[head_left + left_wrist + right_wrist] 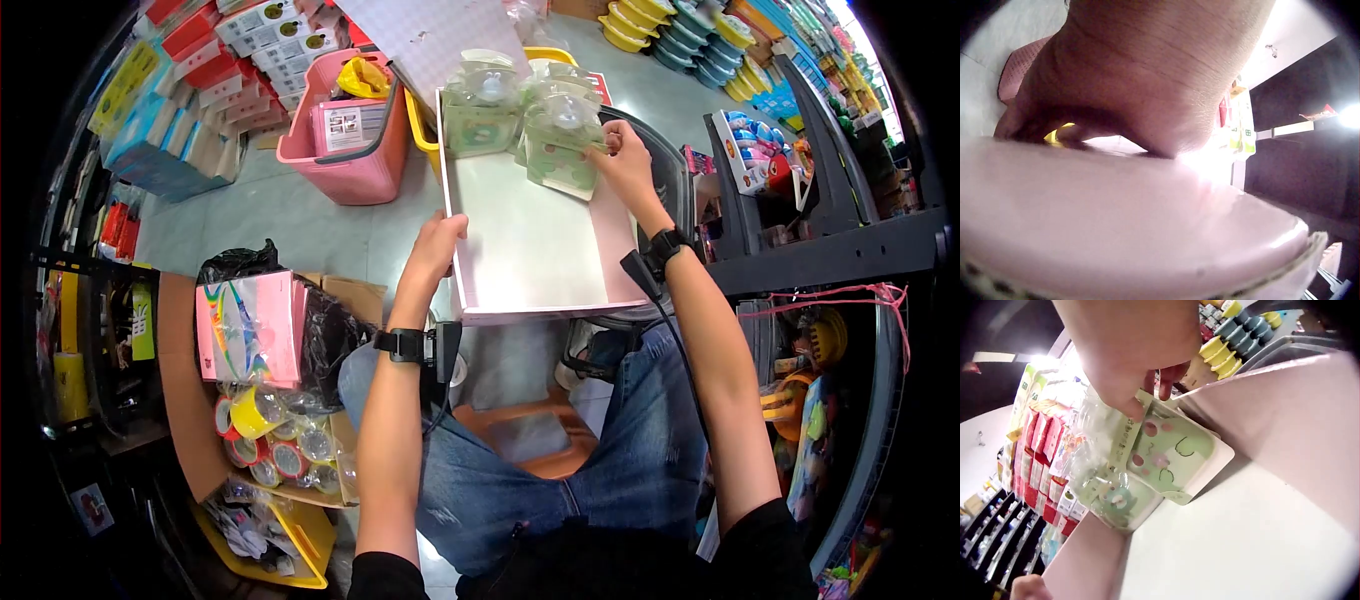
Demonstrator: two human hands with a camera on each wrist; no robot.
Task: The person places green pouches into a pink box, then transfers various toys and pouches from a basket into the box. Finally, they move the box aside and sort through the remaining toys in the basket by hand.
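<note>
A shallow pink-and-white cardboard box sits in front of the person, over the knees. My left hand grips its left wall, thumb over the rim. At the far right corner my right hand pinches the edge of a green flat package with a printed animal face and clear plastic on top. That package leans tilted against others behind it. Beside it, in the far left corner, stands a second group of similar green packages. The right wrist view shows the thumb and fingers at the package's upper edge.
A pink basket stands on the floor at the far left. Nearer on the left is a carton with tape rolls and pink packs. Dark shelving borders the right side. An orange stool shows between the legs.
</note>
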